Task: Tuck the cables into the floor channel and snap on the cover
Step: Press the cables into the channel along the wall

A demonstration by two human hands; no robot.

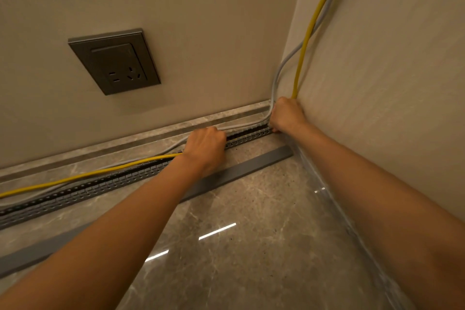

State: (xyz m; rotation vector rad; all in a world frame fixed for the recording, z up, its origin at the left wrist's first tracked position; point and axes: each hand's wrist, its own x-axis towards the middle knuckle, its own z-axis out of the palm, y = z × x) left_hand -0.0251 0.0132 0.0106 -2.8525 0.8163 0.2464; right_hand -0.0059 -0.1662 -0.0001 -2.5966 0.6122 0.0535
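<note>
A slotted grey floor channel (100,187) runs along the base of the back wall into the corner. A yellow cable (83,175) and a grey cable (241,125) lie along it and climb the corner. My left hand (205,145) grips the yellow cable over the channel's middle. In the corner, my right hand (286,114) holds the yellow cable where it bends down to the channel. Its fingers are hidden behind the hand. The grey cover strip (236,168) lies loose on the floor in front of the channel, partly hidden by my left forearm.
A dark wall socket (114,61) sits on the back wall above the channel. A stone skirting (151,137) runs behind the channel. The side wall (390,83) closes the right. Glossy marble floor (251,246) spreads in front.
</note>
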